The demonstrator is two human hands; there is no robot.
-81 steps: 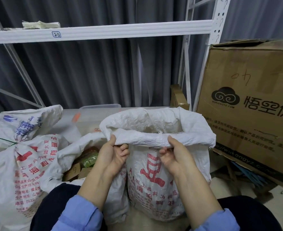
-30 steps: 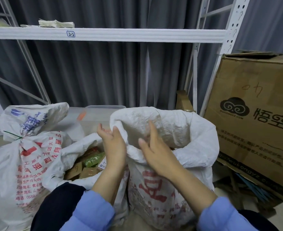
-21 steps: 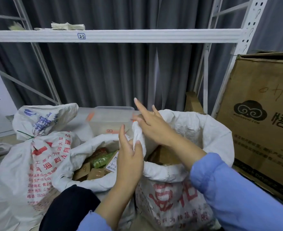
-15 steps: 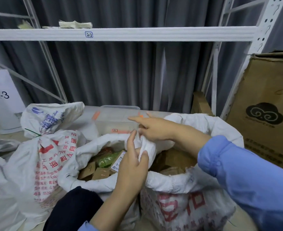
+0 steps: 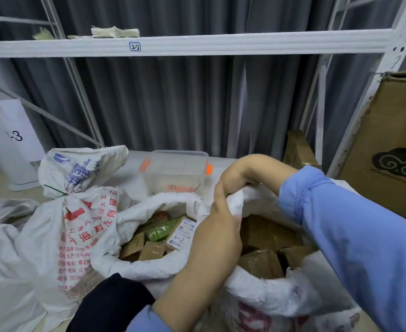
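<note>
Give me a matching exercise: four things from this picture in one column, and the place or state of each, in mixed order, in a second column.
Things:
1. open white woven sack with brown cardboard parcels inside
2. white woven sack with red print
3. clear plastic box with orange latches
4. large brown cardboard carton with a cloud logo

Places or states:
a. tied shut with green string
b. at the far right edge of the picture
c. rim gripped by the left hand
d. at the back, in the middle of the picture

Pairs: 1-c, 2-a, 3-d, 4-b.
</note>
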